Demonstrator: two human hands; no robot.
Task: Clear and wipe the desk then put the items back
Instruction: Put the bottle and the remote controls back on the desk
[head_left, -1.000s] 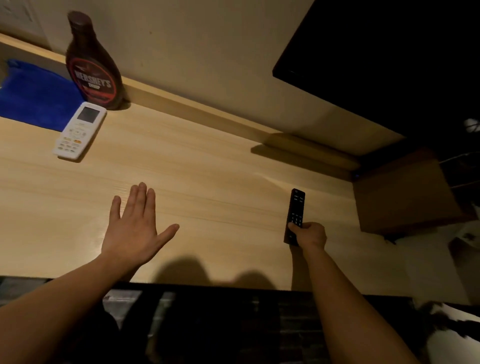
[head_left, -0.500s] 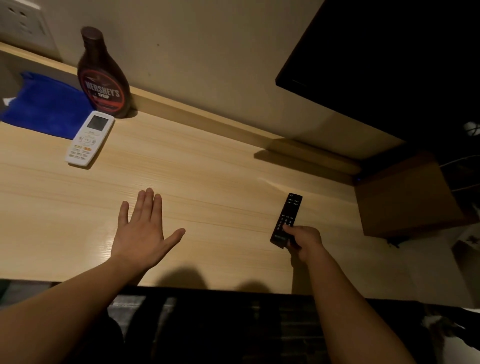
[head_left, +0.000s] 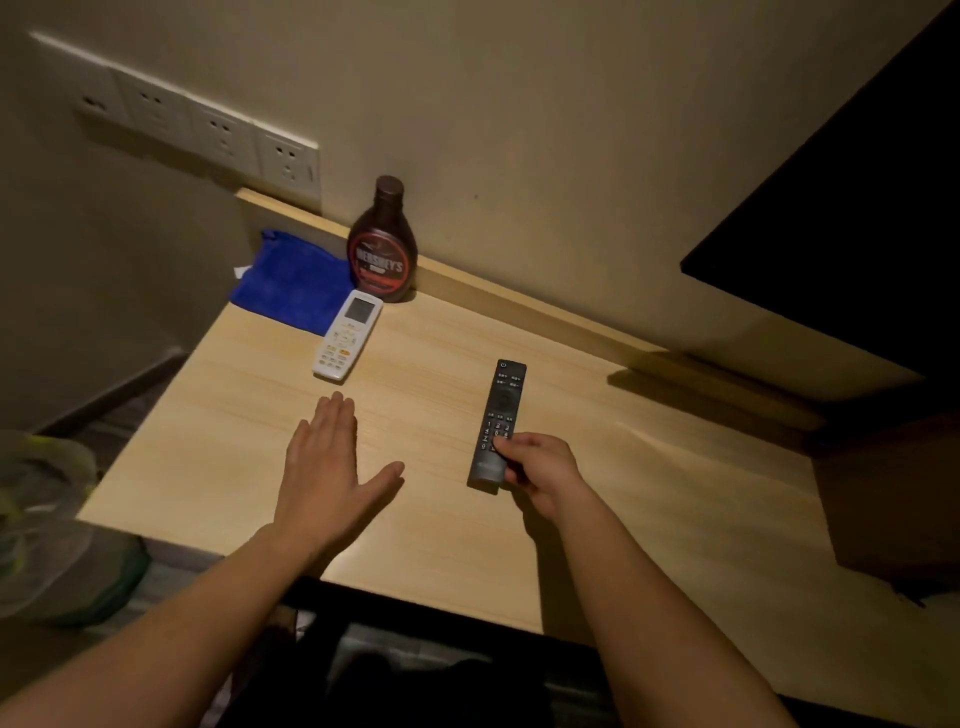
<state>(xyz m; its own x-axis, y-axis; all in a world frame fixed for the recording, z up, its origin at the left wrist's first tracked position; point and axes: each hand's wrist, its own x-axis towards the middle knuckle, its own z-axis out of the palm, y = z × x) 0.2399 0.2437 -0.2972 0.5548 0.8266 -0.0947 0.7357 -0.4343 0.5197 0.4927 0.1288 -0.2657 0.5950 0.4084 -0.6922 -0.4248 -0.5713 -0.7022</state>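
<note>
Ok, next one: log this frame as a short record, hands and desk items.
left hand: open, palm down over the desk, holding nothing
right hand: grips near end of black remote
syrup bottle: upright against back wall
blue cloth: back left corner of desk
white remote: lies flat, in front of syrup bottle, beside blue cloth

Home room: desk (head_left: 623, 519), wall sockets (head_left: 223, 135).

- Bare surface (head_left: 623, 493) lay open to the right of the black remote (head_left: 497, 421), up to the brown box (head_left: 893, 493).
- The syrup bottle (head_left: 383, 249), blue cloth (head_left: 296, 280) and white remote (head_left: 347, 335) crowded the far left corner.
- An open strip ran between the left hand (head_left: 327, 467) and the black remote.
</note>
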